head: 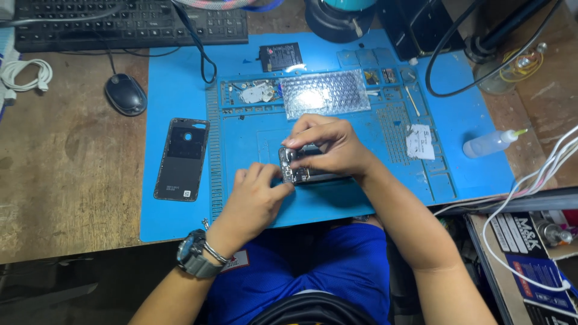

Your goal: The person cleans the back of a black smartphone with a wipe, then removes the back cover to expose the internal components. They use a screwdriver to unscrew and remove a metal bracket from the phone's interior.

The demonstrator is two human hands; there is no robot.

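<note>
Overhead view, blue repair mat (180, 222) on wooden desk. Opened phone (295, 173) lies mid-mat, insides exposed. Left hand (256, 192) pinches phone's lower left edge, fingers curled together. Right hand (328, 144) arches over phone, fingertips pressed down on it. Removed back cover (182, 159) rests well left. Risk, likely: too much fingertip pressure could crack board or dislodge small parts.

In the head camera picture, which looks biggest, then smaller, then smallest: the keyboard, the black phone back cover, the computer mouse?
1. keyboard, though partly cut off
2. phone back cover
3. mouse
</note>
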